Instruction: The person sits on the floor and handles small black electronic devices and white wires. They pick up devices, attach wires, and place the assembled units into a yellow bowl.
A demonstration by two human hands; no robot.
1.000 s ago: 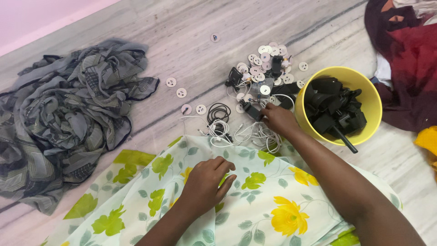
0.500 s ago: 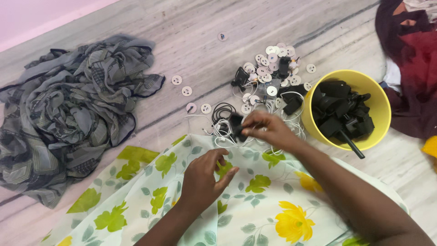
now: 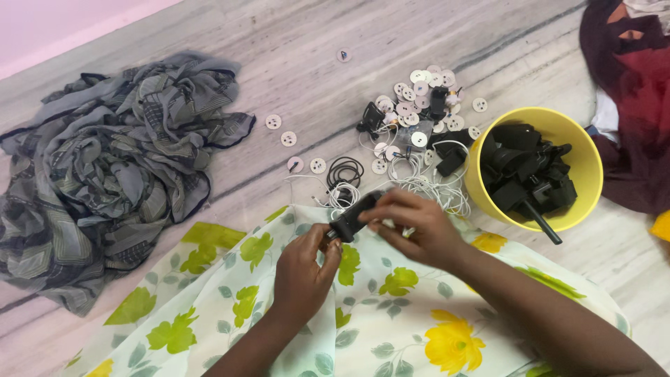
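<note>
Lying at frame centre, a small black device (image 3: 354,218) is pinched by both hands — left hand (image 3: 304,269) and right hand (image 3: 416,227) — each grip closed on it over floral cloth (image 3: 391,328).

Single head-worn view, looking steeply down at the floor from close above. The yellow bowl (image 3: 583,167) sits right of centre; grey cloth (image 3: 105,174) lies far to its left.
</note>
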